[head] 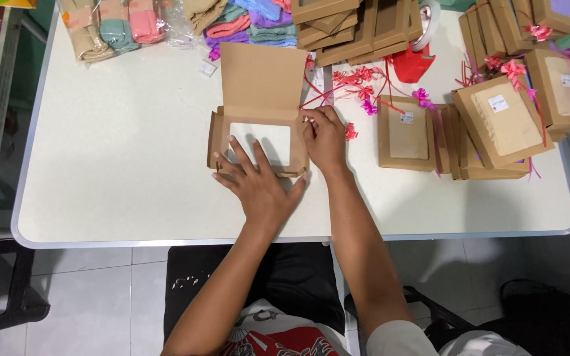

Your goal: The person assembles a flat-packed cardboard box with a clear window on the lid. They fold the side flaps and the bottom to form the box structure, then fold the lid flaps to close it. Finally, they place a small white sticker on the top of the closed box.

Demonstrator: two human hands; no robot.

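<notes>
Two hands on one cardboard box [258,142], mid-bench [120,165], lid flap up. Your left hand [258,188] lies flat, fingers spread wide, pressing window panel. Your right hand [324,140] pinches box's right edge, fingers narrow. Box looks light, thin, creases easily; hold by side walls. Open room left; ribbons [357,82] and finished boxes [503,122] crowd right.

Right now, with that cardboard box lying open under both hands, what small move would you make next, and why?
Probably fold up the right side flap: the left hand presses the open window box flat, while the right hand pinches that edge.
</notes>
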